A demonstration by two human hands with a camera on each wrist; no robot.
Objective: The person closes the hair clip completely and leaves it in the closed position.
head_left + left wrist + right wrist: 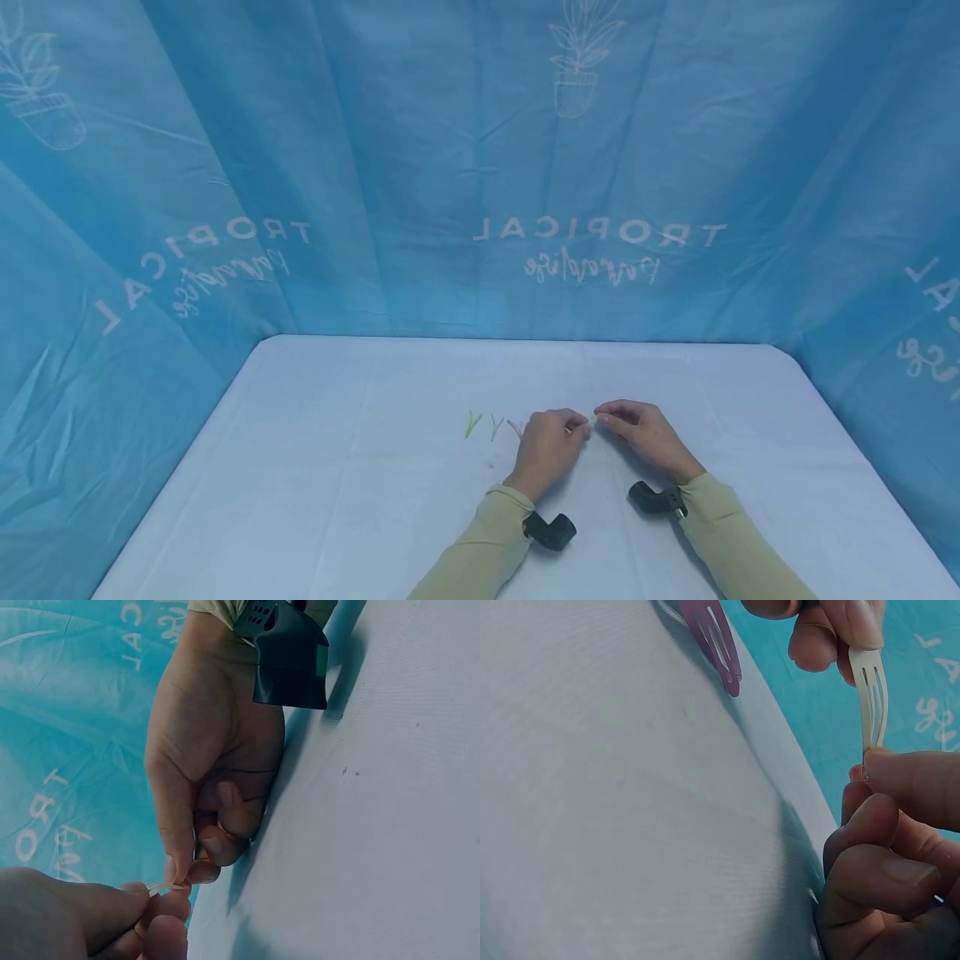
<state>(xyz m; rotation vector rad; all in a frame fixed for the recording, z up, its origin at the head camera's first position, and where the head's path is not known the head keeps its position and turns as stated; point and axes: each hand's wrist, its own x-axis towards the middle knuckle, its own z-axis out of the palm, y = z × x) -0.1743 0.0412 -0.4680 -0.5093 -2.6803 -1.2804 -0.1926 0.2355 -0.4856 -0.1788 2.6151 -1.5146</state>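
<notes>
A cream-coloured snap hair clip with slots along it is held between both hands. In the right wrist view the left hand pinches its wider upper end, and the right hand pinches its lower end between thumb and forefinger. The head view has the left hand and right hand nearly touching above the table, the clip tiny between them. In the left wrist view the clip is mostly covered by fingertips of the left hand and right hand.
On the white table, left of the hands, lie a yellow-green clip, a pale clip and a purple clip, the last partly behind the left hand in the head view. Blue printed curtains stand around the table.
</notes>
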